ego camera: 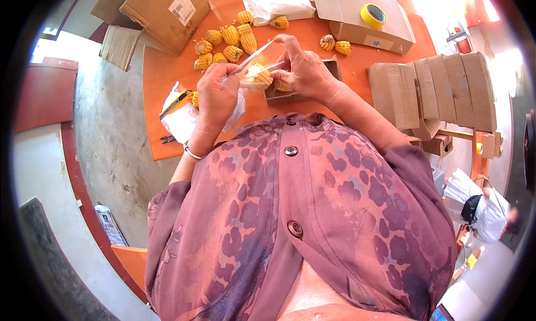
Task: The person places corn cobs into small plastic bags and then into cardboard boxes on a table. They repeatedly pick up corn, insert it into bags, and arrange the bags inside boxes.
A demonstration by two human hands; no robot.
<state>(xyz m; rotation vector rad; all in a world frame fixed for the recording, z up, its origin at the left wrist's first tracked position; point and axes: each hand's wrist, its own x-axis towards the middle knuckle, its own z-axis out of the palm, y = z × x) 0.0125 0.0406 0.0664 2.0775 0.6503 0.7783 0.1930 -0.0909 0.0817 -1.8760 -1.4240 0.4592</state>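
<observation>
My left hand (217, 88) pinches one edge of a small clear plastic bag (245, 85), while my right hand (303, 67) grips the opposite side and stretches its mouth apart. A short piece of yellow corn cob (258, 75) shows at the bag, between my hands; whether it is fully inside, I cannot tell. Beneath my right hand stands an open small cardboard box (272, 100), with another corn piece (283, 86) partly visible in it. White plastic bags (180, 126) lie under my left wrist, with a yellow-and-black tool (176, 104) on them.
Several corn cob pieces (230, 35) lie across the orange table (157, 78). Pliers (168, 139) rest near its left edge. A large carton (167, 17), a white package (278, 5) and yellow tape (373, 16) on a box (368, 40) stand behind. Folded cardboard boxes (435, 90) are stacked right.
</observation>
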